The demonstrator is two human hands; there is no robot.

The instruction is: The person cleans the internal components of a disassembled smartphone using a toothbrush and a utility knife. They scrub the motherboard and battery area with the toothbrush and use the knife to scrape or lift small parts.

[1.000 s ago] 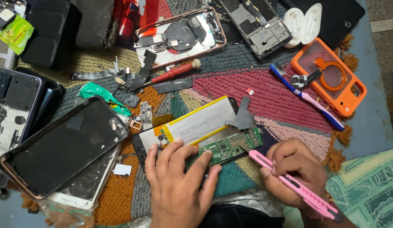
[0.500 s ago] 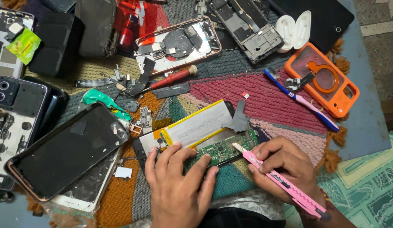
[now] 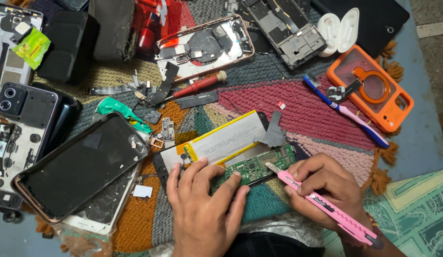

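The left hand (image 3: 202,214) is still pressing its spread fingers flat on the green circuit board (image 3: 255,169) lying on the woven mat (image 3: 316,102), and the right hand (image 3: 326,188) – gripping a pink utility knife (image 3: 326,207) – is keeping its blade tip on the board's right end, barely shifted from a second ago, just before the yellow-edged battery (image 3: 231,138).

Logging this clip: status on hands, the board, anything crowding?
Left hand pins green circuit board. Right hand grips pink utility knife, blade tip at the board. White battery pack touching alongside; red screwdriver farther off.
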